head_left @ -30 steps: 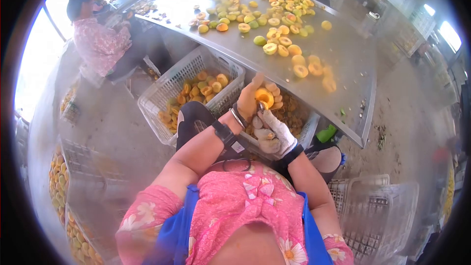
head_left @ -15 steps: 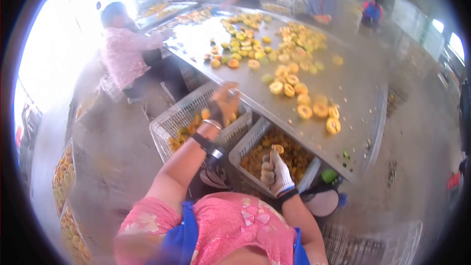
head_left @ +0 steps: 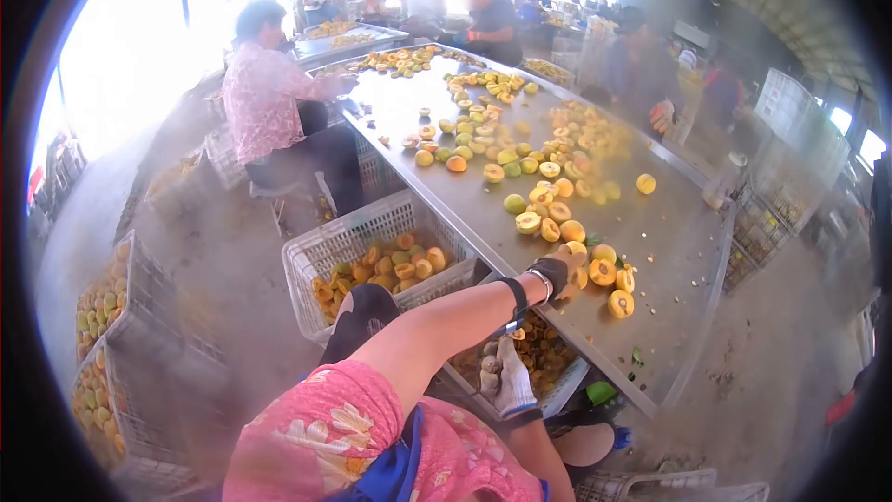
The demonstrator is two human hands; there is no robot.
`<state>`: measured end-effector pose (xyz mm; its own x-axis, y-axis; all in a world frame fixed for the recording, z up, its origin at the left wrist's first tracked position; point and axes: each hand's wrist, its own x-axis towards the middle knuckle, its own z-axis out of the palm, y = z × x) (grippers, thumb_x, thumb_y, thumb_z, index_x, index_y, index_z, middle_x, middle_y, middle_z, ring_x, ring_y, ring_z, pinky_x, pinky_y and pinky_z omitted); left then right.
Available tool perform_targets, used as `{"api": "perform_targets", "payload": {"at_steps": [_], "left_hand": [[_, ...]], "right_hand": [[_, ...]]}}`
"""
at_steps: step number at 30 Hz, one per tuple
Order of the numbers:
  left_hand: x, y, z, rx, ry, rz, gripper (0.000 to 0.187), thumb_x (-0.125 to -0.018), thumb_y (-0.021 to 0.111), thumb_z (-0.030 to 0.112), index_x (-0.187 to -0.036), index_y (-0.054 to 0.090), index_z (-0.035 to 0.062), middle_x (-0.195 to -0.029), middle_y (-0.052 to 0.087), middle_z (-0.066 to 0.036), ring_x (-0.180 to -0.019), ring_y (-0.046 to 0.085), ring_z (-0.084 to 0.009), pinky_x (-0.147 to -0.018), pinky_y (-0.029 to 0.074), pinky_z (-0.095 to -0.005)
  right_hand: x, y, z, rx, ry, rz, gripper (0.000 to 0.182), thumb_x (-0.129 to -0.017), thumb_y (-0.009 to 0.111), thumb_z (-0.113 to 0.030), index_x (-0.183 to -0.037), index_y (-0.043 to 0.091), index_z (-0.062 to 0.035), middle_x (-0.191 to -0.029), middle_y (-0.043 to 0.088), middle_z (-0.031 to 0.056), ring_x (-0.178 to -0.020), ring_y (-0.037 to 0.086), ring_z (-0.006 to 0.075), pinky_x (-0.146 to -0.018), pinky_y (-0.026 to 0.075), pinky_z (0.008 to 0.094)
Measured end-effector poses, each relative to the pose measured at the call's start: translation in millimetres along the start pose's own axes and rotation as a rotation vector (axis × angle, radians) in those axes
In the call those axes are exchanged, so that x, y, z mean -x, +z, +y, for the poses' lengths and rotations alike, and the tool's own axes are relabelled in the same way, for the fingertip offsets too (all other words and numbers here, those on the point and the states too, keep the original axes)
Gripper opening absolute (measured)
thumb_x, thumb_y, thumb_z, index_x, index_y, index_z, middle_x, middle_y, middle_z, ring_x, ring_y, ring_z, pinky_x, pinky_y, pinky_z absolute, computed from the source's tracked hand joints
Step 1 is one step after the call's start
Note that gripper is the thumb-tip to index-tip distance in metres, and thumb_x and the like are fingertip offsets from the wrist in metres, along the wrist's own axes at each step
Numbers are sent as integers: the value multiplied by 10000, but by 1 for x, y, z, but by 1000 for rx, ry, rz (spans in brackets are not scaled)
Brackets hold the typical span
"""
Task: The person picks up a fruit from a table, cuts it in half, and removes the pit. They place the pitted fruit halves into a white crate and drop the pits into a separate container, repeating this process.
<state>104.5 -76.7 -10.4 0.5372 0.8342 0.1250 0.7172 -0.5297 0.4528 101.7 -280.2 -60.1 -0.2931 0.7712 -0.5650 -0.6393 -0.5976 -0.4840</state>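
My left hand [head_left: 563,268], with a dark wrap over the palm and bands on the wrist, reaches over the table edge. Its fingers curl over a peach half [head_left: 578,277] in the nearest group of halves. Lower down, my right hand [head_left: 506,377] wears a white knitted glove and is closed, thumb up; what lies in it is hidden. It is above a crate of brownish-orange pieces [head_left: 544,346] beneath the table edge. Cut peach halves [head_left: 602,271], some with open hollows, lie just beyond my left hand.
The metal table [head_left: 641,223] carries several yellow and green peaches. A crate of halves [head_left: 302,265] stands left of my arm. Full crates [head_left: 130,307] are stacked at far left. A person in a pink shirt [head_left: 269,102] sits along the left side; other people are behind the table.
My left hand has moved right, from over the left crate to the peaches on the table. My right hand stays low over the other crate; the orange piece at its thumb is no longer clear.
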Motion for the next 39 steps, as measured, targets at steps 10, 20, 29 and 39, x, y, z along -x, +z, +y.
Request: {"api": "perform_targets", "payload": {"at_steps": [10,20,29,39], "left_hand": [[9,1,-14,265,-26,-137,499,-736,762,251,-1171,597,71,-974,700,-179,-878,696,-333,-746,555,-391],[110,-31,-36,1805,-193,141,280,-903,616,168,-1177,590,118,-1081,621,-56,-969,644,-201,-784,586,-382],[188,-41,-45,1693,-53,219,354,-1029,511,302,-1261,577,43,-1103,644,-88,-994,659,-210,-840,561,-314],[191,-45,-45,1905,-39,216,372,-1075,417,274,-1254,566,-16,-1060,632,-89,-925,638,-183,-800,543,-322]], "right_hand": [[1,15,9,58,-42,7,379,-1003,496,-551,-951,531,-177,-567,402,-57,-370,299,82,-352,244,242],[3,19,8,227,-264,51,358,-1003,527,-502,-971,627,-160,-639,555,-34,-412,467,93,-367,370,230],[17,35,4,175,-274,-156,381,-1026,512,-449,-1133,636,-105,-813,630,1,-615,579,115,-520,481,253],[-9,24,21,818,-976,144,410,-1050,471,-284,-1280,566,41,-1177,629,178,-1114,598,234,-1006,449,335]]}}
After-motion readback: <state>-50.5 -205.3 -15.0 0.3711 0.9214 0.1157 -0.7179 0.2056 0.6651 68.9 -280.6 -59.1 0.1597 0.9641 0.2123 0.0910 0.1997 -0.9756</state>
